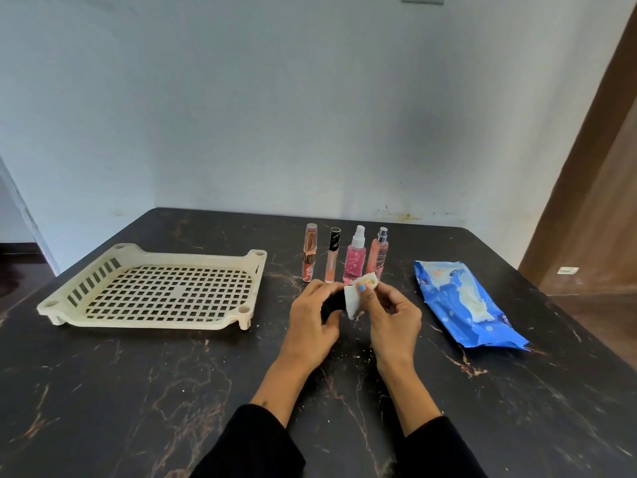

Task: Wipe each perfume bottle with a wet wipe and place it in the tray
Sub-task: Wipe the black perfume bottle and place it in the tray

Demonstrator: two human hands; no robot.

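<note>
Progress: tray (55, 305) holds no bottles | left hand (310, 322) grips dark bottle (332, 303) | right hand (393, 319) pinches wet wipe (352, 303) against it | four bottles (344, 255) right of tray await wiping.

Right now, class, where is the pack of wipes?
In the head view, the wipes pack lies on the table's right side, right of the four standing bottles and both hands.

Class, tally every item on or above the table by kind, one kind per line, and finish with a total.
Standing perfume bottles: 4
Dark bottle held in the left hand: 1
Wet wipe in the right hand: 1
Tray: 1
Wipes pack: 1
Total: 8
</note>
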